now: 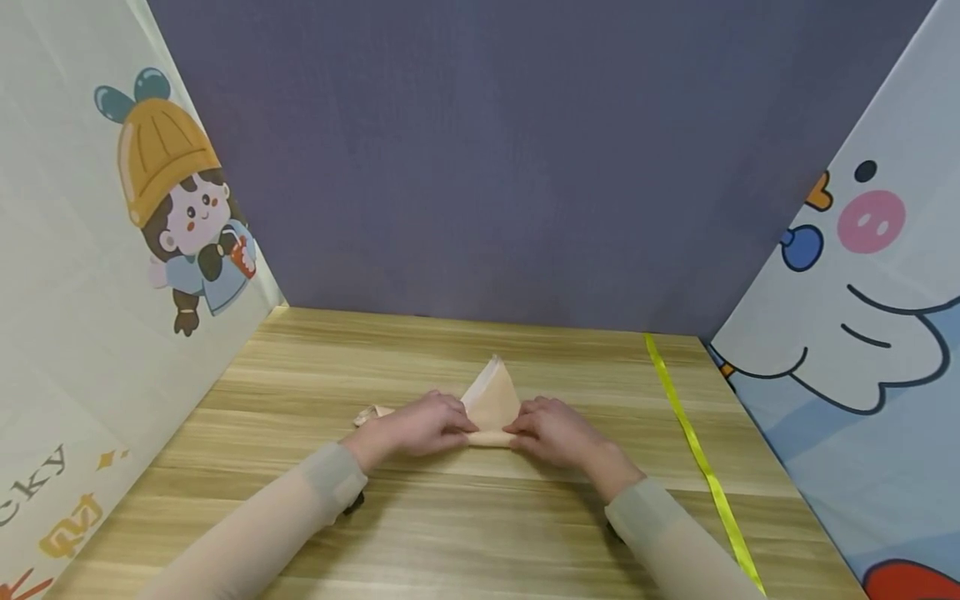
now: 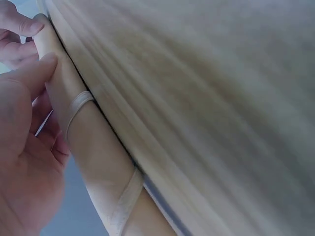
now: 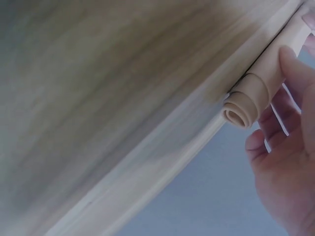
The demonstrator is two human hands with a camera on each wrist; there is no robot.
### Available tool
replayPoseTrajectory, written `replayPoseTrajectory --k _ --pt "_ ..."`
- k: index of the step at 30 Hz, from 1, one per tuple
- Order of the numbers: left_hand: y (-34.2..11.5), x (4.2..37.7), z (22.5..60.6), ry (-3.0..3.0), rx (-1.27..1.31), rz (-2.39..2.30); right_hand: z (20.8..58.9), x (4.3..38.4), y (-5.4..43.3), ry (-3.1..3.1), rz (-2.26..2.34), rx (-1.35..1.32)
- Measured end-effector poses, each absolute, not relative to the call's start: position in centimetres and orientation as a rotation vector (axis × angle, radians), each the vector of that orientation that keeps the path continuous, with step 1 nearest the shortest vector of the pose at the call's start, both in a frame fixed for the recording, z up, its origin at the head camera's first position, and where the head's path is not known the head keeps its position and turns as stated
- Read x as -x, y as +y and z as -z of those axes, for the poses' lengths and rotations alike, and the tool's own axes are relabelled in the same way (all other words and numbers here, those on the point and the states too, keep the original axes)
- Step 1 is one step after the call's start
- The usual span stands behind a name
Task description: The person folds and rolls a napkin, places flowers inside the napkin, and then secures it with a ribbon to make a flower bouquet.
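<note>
A peach cloth [image 1: 495, 402] lies on the table, its near part rolled into a tube and its far part still a flat triangle with a pale left edge. My left hand [image 1: 431, 423] pinches the roll left of the middle, thumb on the near side. On the right of the roll, my right hand [image 1: 558, 433] grips it the same way. Hem bands wind round the rolled cloth [image 2: 103, 152] in the left wrist view. The right wrist view shows the spiral end of the cloth roll [image 3: 246, 105] beside the fingers. The roll's left end sticks out beyond the left hand.
A yellow tape strip [image 1: 697, 450] runs along the right side of the wood-grain table [image 1: 480, 525]. Behind stands a dark grey-blue panel [image 1: 480, 167]. Printed cartoon panels flank the table on the left [image 1: 67, 208] and right [image 1: 915, 367].
</note>
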State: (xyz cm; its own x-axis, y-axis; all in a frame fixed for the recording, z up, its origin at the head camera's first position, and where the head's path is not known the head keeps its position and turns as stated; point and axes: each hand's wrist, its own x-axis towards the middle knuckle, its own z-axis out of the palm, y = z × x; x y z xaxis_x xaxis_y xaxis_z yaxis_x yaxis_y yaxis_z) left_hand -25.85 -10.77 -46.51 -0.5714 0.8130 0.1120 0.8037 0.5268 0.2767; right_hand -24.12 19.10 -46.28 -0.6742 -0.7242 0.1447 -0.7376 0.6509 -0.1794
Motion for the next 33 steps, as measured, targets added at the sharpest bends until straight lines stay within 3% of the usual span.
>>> replayPoseTrajectory --k 6,19,33 --pt "-10.96 25.94 46.81 2.665 -1.509 -0.622 46.34 24.00 19.19 -2.838 -0.388 -1.221" --pt "-10.95 25.78 46.71 2.579 -1.318 -0.818 46.87 23.88 19.11 -2.823 -0.521 -1.146" --pt "-10.59 25.80 45.95 2.688 -1.333 -0.618 46.51 23.73 19.04 -2.835 -0.347 -1.102"
